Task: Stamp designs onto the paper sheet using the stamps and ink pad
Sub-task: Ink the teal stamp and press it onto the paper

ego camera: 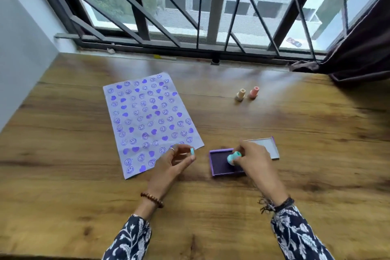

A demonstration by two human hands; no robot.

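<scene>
A pale paper sheet (147,120) covered in purple smiley and heart prints lies on the wooden table (306,133), left of centre. To its right sits the open purple ink pad (219,164), its lid (266,148) lying flat behind it. My right hand (255,160) presses a teal stamp (233,157) down on the pad. My left hand (175,160) hovers over the sheet's lower right corner, pinching a small teal cap (192,151) between thumb and fingers.
Two more stamps, a cream one (240,94) and a pink one (253,92), stand upright farther back on the right. A barred window runs along the table's far edge, a white wall on the left, a dark curtain (358,53) at the right.
</scene>
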